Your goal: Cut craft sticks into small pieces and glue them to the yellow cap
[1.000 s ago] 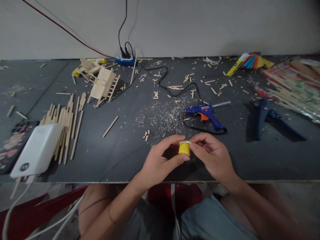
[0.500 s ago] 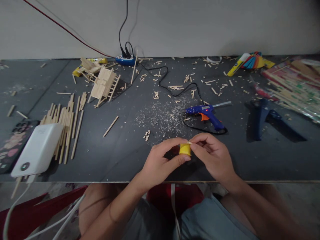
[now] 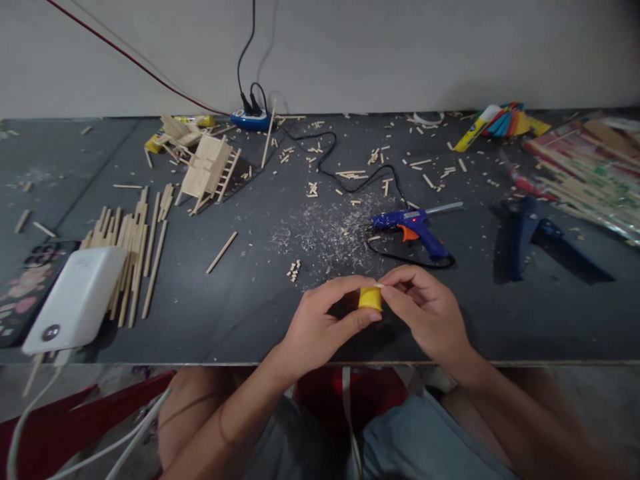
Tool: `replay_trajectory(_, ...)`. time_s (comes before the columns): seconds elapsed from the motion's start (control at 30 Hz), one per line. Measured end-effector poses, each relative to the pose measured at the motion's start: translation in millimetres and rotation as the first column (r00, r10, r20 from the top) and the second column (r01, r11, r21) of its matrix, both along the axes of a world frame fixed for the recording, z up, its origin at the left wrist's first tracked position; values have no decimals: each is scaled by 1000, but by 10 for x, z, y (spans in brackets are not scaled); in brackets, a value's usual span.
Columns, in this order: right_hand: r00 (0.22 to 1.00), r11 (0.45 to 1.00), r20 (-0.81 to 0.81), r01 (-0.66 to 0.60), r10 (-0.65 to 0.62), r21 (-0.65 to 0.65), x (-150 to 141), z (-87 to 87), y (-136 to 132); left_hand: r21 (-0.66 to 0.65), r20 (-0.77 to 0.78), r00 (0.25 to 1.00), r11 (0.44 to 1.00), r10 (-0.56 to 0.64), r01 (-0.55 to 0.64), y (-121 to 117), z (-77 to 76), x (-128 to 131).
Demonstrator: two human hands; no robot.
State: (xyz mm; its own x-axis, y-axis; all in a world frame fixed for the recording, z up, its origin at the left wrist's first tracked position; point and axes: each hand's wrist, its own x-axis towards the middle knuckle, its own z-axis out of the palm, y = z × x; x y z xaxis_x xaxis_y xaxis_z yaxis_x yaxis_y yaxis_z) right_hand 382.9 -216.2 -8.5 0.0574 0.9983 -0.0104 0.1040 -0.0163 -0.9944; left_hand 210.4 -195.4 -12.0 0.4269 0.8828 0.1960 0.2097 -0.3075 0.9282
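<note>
Between the thumb and forefinger of my left hand (image 3: 325,317) is a small yellow cylinder-like piece (image 3: 370,299), gripped at its top and bottom. My right hand (image 3: 430,310) pinches a tiny pale piece (image 3: 379,285), perhaps wood, at the yellow piece's upper right edge. Its other fingers are curled. Both hands are just above the front of the dark table (image 3: 240,320). Beyond my right hand lies a blue glue gun (image 3: 407,220) with an orange trigger, its red light lit and a clear stick in its back.
Wooden sticks (image 3: 135,267), a white power bank (image 3: 75,300) and a phone (image 3: 30,287) lie left. A small stick-built model (image 3: 205,167) stands behind. Dark blue cutters (image 3: 523,240) and packaged sticks (image 3: 595,180) are right. A black cord (image 3: 335,170) runs to a blue power socket (image 3: 251,120).
</note>
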Motion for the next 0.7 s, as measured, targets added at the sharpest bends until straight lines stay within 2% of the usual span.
replay_trajectory(0.37, 1000, 1000, -5, -3, 3, -9, -9, 0, -12, 24, -4, 1000, 1000, 1, -1, 4, -3, -1)
replay_trajectory(0.6, 981, 997, -189, 22, -35, -73, -53, -29, -16, 69, -27, 999, 997, 40, -38, 12, 18, 3)
replay_trajectory(0.7, 972, 989, -234, -25, -10, -145, -67, -29, -10, 121, -37, 995, 989, 90, -85, 18, 16, -1)
